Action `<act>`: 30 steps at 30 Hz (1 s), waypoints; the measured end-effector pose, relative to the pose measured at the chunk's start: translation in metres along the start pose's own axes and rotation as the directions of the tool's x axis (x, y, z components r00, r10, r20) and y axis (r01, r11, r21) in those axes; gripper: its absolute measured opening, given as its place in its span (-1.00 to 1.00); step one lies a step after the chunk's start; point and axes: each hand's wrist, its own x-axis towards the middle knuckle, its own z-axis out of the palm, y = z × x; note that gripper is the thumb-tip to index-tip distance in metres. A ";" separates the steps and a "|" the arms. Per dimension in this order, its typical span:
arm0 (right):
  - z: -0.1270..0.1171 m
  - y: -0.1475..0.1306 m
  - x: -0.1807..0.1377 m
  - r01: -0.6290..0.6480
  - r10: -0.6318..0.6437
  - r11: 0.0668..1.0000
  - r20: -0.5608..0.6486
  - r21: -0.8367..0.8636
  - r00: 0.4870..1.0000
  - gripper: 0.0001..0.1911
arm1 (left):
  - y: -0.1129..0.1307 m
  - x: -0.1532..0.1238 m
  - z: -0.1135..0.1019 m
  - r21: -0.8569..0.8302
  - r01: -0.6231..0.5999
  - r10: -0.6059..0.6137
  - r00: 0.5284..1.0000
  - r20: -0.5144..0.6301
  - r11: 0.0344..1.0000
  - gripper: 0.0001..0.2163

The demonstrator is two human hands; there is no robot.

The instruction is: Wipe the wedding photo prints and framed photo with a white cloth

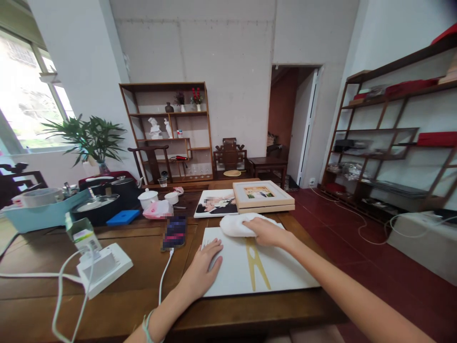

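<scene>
A white board (pixel 257 281) with a gold clothespin-like shape printed on it lies flat on the wooden table (pixel 143 267) in front of me. My left hand (pixel 204 262) rests flat on the board's left edge, fingers spread. My right hand (pixel 268 231) presses a white cloth (pixel 235 225) onto the board's far part, fingers curled over it.
Beyond the board lie a photo print (pixel 216 203) and a framed picture (pixel 262 195). A phone (pixel 174 232) on a white cable lies left of the board. A white power strip (pixel 103 267), a small box (pixel 80 232), bowls, pots and a blue tray (pixel 43 212) crowd the left side.
</scene>
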 end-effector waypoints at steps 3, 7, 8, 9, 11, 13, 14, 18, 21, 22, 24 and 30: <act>-0.004 0.021 -0.020 -0.107 0.107 0.994 0.006 0.007 0.994 -0.43 | 0.002 0.000 -0.002 -0.003 0.005 -0.005 1.000 0.005 1.000 -0.70; -0.003 0.025 -0.049 -0.208 0.208 0.978 0.021 0.010 0.978 -0.41 | 0.003 0.000 -0.002 -0.007 0.009 -0.009 1.000 0.008 1.000 -0.70; -0.003 0.022 -0.057 -0.217 0.217 0.976 0.026 0.011 0.976 -0.42 | 0.003 0.000 -0.002 -0.006 0.009 -0.009 1.000 0.009 1.000 -0.70; -0.005 0.016 -0.066 -0.223 0.222 0.975 0.035 0.014 0.974 -0.42 | 0.003 0.000 -0.002 -0.005 0.009 -0.008 1.000 0.011 1.000 -0.69; -0.011 0.002 -0.083 -0.229 0.226 0.973 0.076 0.035 0.971 -0.41 | 0.002 0.000 -0.001 -0.004 0.006 -0.006 1.000 0.013 1.000 -0.69; -0.022 -0.011 -0.101 -0.233 0.220 0.969 0.145 0.081 0.965 -0.40 | 0.002 0.000 -0.001 0.000 0.001 -0.001 1.000 0.016 1.000 -0.69; -0.027 -0.016 -0.109 -0.236 0.215 0.966 0.182 0.106 0.960 -0.38 | 0.002 0.000 -0.001 0.004 -0.002 0.002 1.000 0.017 1.000 -0.69; -0.038 -0.017 -0.124 -0.251 0.202 0.951 0.247 0.183 0.948 -0.32 | 0.002 -0.001 -0.001 0.019 -0.011 0.010 1.000 0.015 1.000 -0.69; -0.031 -0.003 -0.117 -0.264 0.214 0.939 0.225 0.219 0.950 -0.32 | 0.001 0.000 0.000 0.013 -0.018 0.018 1.000 0.000 1.000 -0.69; -0.027 0.002 -0.112 -0.265 0.222 0.939 0.203 0.220 0.954 -0.34 | 0.001 0.000 0.000 0.008 -0.018 0.018 1.000 -0.006 1.000 -0.70; -0.018 0.010 -0.099 -0.259 0.232 0.942 0.144 0.212 0.962 -0.46 | 0.001 0.000 0.000 -0.001 -0.011 0.011 1.000 -0.011 1.000 -0.70; -0.001 0.015 -0.062 -0.231 0.228 0.954 0.038 0.190 0.973 -0.68 | 0.002 0.000 0.000 -0.005 -0.010 0.010 1.000 -0.024 1.000 -0.71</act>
